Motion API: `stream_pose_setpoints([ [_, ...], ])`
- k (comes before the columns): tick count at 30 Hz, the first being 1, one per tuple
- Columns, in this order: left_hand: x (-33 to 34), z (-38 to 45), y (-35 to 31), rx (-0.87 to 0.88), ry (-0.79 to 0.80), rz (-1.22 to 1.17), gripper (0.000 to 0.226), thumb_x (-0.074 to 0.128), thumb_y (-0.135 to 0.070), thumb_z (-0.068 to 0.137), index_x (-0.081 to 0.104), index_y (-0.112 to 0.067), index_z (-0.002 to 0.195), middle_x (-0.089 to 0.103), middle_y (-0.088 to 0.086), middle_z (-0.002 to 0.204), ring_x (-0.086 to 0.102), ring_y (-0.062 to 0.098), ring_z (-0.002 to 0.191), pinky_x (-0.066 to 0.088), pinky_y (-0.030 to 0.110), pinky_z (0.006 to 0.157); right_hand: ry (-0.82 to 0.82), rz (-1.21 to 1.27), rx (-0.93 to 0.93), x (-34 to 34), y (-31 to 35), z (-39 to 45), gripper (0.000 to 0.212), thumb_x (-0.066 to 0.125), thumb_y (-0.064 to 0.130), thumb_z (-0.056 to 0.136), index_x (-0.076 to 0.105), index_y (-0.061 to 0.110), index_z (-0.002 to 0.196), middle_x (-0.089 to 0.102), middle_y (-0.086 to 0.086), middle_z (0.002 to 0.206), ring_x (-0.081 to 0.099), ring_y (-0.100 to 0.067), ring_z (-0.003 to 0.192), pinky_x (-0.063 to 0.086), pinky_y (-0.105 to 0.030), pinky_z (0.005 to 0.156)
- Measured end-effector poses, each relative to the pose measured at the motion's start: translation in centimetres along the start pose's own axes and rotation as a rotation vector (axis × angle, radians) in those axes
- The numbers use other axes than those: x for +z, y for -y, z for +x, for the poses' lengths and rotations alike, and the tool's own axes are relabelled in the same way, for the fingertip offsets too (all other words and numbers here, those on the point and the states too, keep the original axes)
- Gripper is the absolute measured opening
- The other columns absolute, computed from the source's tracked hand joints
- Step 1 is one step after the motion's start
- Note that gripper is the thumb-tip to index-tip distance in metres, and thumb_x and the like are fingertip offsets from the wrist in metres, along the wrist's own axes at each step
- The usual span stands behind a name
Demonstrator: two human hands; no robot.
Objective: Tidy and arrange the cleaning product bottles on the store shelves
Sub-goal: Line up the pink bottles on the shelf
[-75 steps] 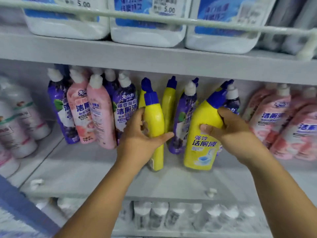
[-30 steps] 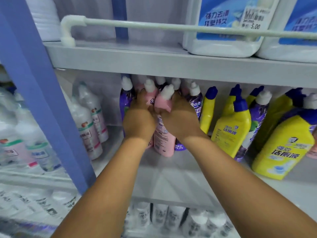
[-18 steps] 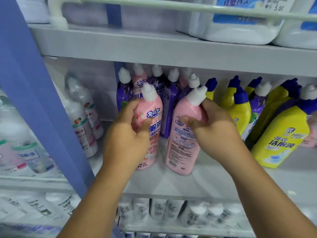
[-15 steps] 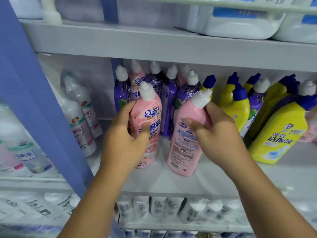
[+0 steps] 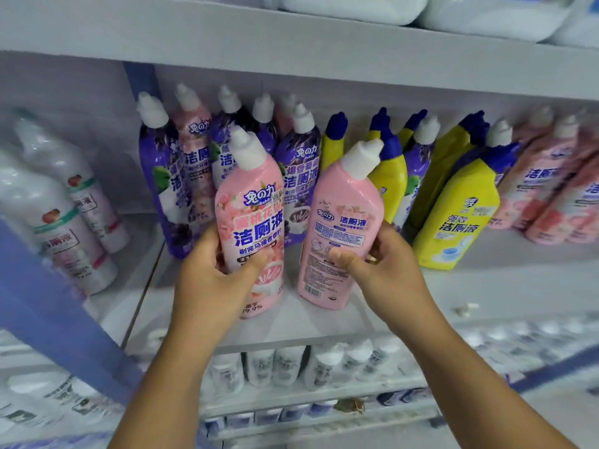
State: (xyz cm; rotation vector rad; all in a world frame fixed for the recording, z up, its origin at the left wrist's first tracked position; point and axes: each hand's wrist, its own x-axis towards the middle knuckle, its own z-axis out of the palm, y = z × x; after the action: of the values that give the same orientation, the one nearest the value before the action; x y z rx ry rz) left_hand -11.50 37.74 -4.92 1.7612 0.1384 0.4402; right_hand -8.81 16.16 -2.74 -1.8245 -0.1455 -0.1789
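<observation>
— Where were the two pink toilet-cleaner bottles at that point?

— Both were out at the front of the middle shelf (image 5: 486,286). The left hand (image 5: 214,280) had its fingers and thumb curled round the front-facing pink bottle (image 5: 251,222), label outward. The right hand (image 5: 385,270) gripped the back-facing pink bottle (image 5: 340,228), which tilted right with its barcode side showing.

— So what did the step call for?

— I'd judge the right-hand bottle wanted turning so its front label faced out, then standing upright. Both probably belonged with the pink bottles on the right (image 5: 551,189), away from the purple bottles (image 5: 298,176) and yellow bottles (image 5: 460,215).

— Were the bases on the shelf?

— Hard to tell; the lower ends were blurred.
</observation>
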Motion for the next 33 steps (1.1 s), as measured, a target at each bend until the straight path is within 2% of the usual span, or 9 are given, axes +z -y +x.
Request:
stream_pose_setpoints([
  [2,1.8,-0.8,-1.1,0.018,0.04,-0.027,0.044,0.083,-0.017,0.083,0.065,-0.056,0.095,0.076,-0.023,0.096,0.073,-0.002,0.089,0.057,0.033,0.078,-0.03,0.025,-0.003,-2.7,0.2,-0.5,0.036,0.079,0.008,0.084,0.066,0.023,0.114,0.077,0.012,0.105,0.071,-0.004,0.097,0.058,-0.023,0.082],
  [6,6.7,-2.5,-3.5,0.025,0.133,-0.108,0.035,0.083,-0.015,0.081,0.066,-0.04,0.1,0.076,-0.025,0.093,0.072,-0.005,0.084,0.054,0.014,0.066,-0.077,0.069,-0.008,-9.1,0.3,-1.7,0.034,0.077,0.005,0.085,0.067,0.021,0.113,0.077,0.012,0.104,0.072,-0.004,0.094,0.056,-0.018,0.076],
  [9,11.6,-4.0,-5.4,0.03,0.192,-0.118,0.037,0.083,-0.01,0.08,0.066,-0.035,0.101,0.076,-0.026,0.091,0.071,-0.007,0.081,0.051,0.009,0.065,-0.119,0.09,-0.017,-14.3,-0.4,-2.2,0.035,0.076,0.002,0.085,0.067,0.018,0.115,0.078,0.011,0.103,0.073,-0.004,0.092,0.056,-0.017,0.074],
  [17,27.3,-8.4,-9.9,0.078,0.242,-0.089,0.037,0.083,-0.012,0.08,0.07,-0.04,0.101,0.078,-0.019,0.094,0.073,-0.001,0.086,0.056,0.017,0.069,-0.215,0.144,-0.024,-32.1,-5.0,-3.0,0.036,0.075,0.004,0.087,0.067,0.02,0.118,0.078,0.011,0.103,0.073,-0.004,0.093,0.055,-0.013,0.073],
  [20,33.4,-9.4,-10.7,0.095,0.218,-0.099,0.036,0.082,-0.008,0.081,0.07,-0.036,0.099,0.078,-0.02,0.092,0.072,-0.003,0.081,0.054,0.014,0.067,-0.243,0.121,-0.018,-38.6,-7.6,-2.9,0.035,0.075,0.006,0.087,0.068,0.022,0.117,0.077,0.013,0.103,0.072,-0.003,0.092,0.054,-0.012,0.071],
  [25,41.1,-10.6,-11.2,0.063,0.223,-0.092,0.033,0.082,-0.009,0.082,0.067,-0.03,0.103,0.077,-0.023,0.091,0.071,-0.006,0.081,0.052,0.012,0.066,-0.236,0.04,0.02,-46.6,-11.1,-1.1,0.036,0.075,0.011,0.089,0.066,0.028,0.119,0.076,0.01,0.107,0.072,-0.006,0.096,0.055,-0.023,0.078],
  [28,44.1,-10.1,-10.7,0.034,0.208,-0.071,0.033,0.082,-0.01,0.083,0.067,-0.033,0.102,0.077,-0.024,0.091,0.071,-0.006,0.082,0.053,0.012,0.065,-0.185,0.022,0.03,-49.3,-12.6,0.9,0.034,0.074,0.009,0.089,0.066,0.03,0.115,0.077,0.011,0.104,0.072,-0.009,0.095,0.055,-0.025,0.077],
  [30,45.7,-9.3,-10.4,0.028,0.198,-0.05,0.035,0.082,-0.012,0.084,0.067,-0.037,0.102,0.077,-0.023,0.094,0.072,-0.004,0.086,0.055,0.018,0.07,-0.166,0.015,0.031,-50.4,-13.5,2.1,0.033,0.074,0.009,0.09,0.065,0.03,0.113,0.076,0.011,0.104,0.071,-0.007,0.096,0.056,-0.027,0.08],
  [33,47.8,-7.6,-9.4,0.011,0.196,-0.03,0.032,0.083,-0.013,0.084,0.068,-0.036,0.102,0.078,-0.021,0.094,0.074,0.001,0.088,0.06,0.035,0.082,-0.144,0.023,0.021,-51.4,-15.1,3.6,0.034,0.072,0.01,0.092,0.063,0.031,0.118,0.075,0.011,0.11,0.071,-0.006,0.1,0.057,-0.033,0.087],
])
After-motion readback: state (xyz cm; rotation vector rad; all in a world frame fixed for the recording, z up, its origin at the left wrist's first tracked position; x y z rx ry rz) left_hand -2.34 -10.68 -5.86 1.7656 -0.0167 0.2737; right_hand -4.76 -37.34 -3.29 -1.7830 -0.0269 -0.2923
